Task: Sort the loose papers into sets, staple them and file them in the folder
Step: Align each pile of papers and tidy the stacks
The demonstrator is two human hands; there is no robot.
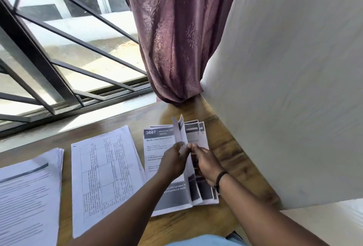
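Both hands pinch a lifted sheet.

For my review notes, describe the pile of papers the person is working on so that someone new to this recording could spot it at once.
Start at the purple curtain that hangs down to the wooden table. Three paper piles lie in a row below it, and the one meant is the rightmost pile, nearest the white wall. Only it has a dark header box reading 3667, and both hands, left hand and right hand, are lifting its sheets.
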